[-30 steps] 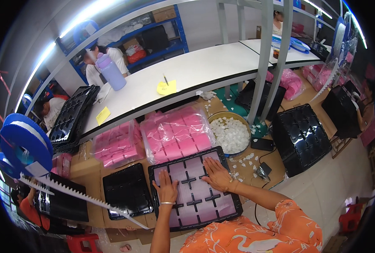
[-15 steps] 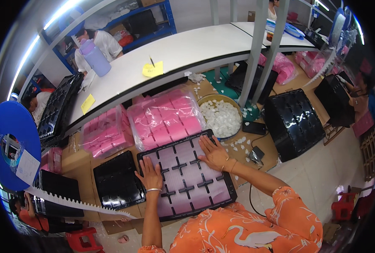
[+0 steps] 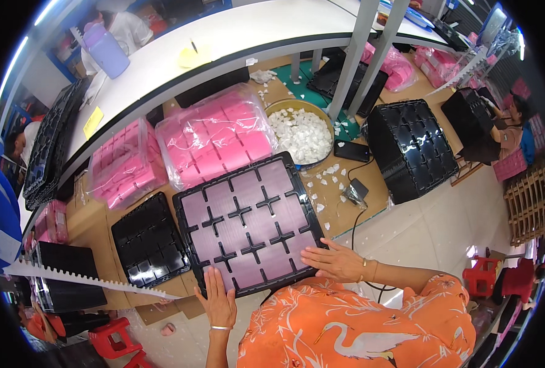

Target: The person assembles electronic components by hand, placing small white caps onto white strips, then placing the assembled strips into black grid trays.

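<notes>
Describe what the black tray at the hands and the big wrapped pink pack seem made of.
Black tray: probably molded plastic, slightly glossy, judging by highlights along its edges.
Clear wrap: likely plastic film, shiny, with creases and glints.
Pink pack beneath: perhaps foam, matte, slotted, though the wrap obscures texture.

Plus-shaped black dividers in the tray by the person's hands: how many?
6 in the tray: back-left cross, back-middle cross, back-right cross, front-left cross, front-middle cross and front-right cross. None seems hidden by the left hand or right hand.

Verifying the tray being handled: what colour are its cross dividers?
The cross dividers are black, clearest in the head view.
</notes>
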`<action>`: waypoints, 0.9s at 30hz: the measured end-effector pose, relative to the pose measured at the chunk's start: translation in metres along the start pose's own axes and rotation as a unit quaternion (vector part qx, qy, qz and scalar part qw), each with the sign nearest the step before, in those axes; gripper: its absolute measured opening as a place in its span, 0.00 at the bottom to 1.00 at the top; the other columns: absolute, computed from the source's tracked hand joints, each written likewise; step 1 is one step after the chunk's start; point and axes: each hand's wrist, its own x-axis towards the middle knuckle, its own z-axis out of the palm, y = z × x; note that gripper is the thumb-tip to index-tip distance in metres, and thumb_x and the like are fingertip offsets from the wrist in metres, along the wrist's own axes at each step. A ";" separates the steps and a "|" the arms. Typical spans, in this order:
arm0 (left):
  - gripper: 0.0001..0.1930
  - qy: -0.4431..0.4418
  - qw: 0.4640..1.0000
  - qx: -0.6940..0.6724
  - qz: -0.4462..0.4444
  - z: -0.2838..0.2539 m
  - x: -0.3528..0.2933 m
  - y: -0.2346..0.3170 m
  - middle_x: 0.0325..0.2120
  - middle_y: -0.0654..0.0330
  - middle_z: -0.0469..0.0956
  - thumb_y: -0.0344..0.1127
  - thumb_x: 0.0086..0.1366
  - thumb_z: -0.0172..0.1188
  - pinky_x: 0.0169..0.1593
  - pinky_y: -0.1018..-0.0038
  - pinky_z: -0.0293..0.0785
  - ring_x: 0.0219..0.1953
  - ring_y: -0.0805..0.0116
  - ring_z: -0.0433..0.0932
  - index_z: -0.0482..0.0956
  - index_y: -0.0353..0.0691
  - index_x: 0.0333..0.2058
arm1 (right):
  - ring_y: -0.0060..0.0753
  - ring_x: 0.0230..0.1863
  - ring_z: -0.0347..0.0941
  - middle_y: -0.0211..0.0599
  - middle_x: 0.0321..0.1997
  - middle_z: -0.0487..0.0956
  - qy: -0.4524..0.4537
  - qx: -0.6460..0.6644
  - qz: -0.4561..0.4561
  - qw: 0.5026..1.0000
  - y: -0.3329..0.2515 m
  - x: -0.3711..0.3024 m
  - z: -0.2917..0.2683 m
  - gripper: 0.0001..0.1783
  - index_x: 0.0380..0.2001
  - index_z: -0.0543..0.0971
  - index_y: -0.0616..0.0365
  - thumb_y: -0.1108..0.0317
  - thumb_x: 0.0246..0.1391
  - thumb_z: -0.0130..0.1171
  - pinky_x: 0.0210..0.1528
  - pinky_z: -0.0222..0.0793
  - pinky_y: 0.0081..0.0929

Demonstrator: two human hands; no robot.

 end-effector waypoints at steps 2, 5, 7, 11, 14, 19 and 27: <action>0.30 0.029 0.999 -0.011 -0.002 -0.002 -0.014 0.001 0.69 0.52 0.55 0.41 0.69 0.46 0.70 0.45 0.31 0.72 0.55 0.48 0.55 0.38 0.68 | 0.28 0.72 0.54 0.33 0.71 0.62 0.015 0.053 -0.006 0.998 -0.002 -0.014 0.005 0.28 0.66 0.64 0.52 0.58 0.65 0.50 0.74 0.44 0.44; 0.23 0.102 0.994 -0.048 0.013 0.002 -0.035 -0.010 0.57 0.52 0.70 0.37 0.68 0.51 0.69 0.45 0.37 0.64 0.54 0.63 0.69 0.38 0.60 | 0.30 0.71 0.58 0.35 0.69 0.66 0.051 0.145 -0.002 0.988 0.003 -0.027 0.022 0.26 0.62 0.69 0.53 0.63 0.61 0.57 0.73 0.47 0.42; 0.21 0.126 0.989 -0.076 -0.020 0.004 -0.034 -0.018 0.51 0.53 0.72 0.36 0.65 0.55 0.68 0.44 0.39 0.59 0.53 0.66 0.72 0.37 0.56 | 0.36 0.71 0.56 0.40 0.69 0.64 0.103 0.147 0.047 0.983 0.001 -0.013 0.012 0.31 0.64 0.66 0.55 0.62 0.59 0.59 0.73 0.47 0.42; 0.40 0.266 0.945 -0.144 -0.126 0.005 0.008 -0.004 0.60 0.44 0.61 0.46 0.56 0.68 0.67 0.53 0.47 0.62 0.44 0.57 0.61 0.37 0.63 | 0.56 0.73 0.49 0.56 0.72 0.55 0.269 0.192 0.249 0.910 -0.013 0.032 0.001 0.49 0.69 0.51 0.63 0.59 0.51 0.66 0.73 0.44 0.43; 0.43 0.244 0.915 -0.284 -0.149 0.023 0.024 -0.020 0.67 0.42 0.53 0.45 0.59 0.65 0.70 0.53 0.42 0.70 0.42 0.49 0.54 0.37 0.67 | 0.59 0.75 0.42 0.63 0.73 0.47 0.250 0.359 0.280 0.855 0.001 0.025 0.041 0.52 0.70 0.41 0.70 0.62 0.54 0.62 0.74 0.40 0.42; 0.37 0.264 0.907 -0.315 -0.090 0.020 0.006 -0.026 0.69 0.44 0.50 0.44 0.65 0.56 0.70 0.51 0.38 0.71 0.42 0.46 0.53 0.36 0.68 | 0.55 0.76 0.40 0.63 0.74 0.46 0.226 0.395 0.253 0.854 0.012 0.016 0.048 0.50 0.70 0.41 0.70 0.67 0.54 0.59 0.74 0.38 0.36; 0.30 0.171 0.975 -0.133 0.043 0.032 -0.043 -0.003 0.60 0.58 0.71 0.41 0.60 0.64 0.67 0.45 0.42 0.64 0.57 0.66 0.71 0.42 0.60 | 0.53 0.74 0.49 0.62 0.71 0.55 0.225 0.344 0.279 0.868 0.012 0.012 0.034 0.46 0.68 0.51 0.70 0.74 0.47 0.59 0.73 0.45 0.36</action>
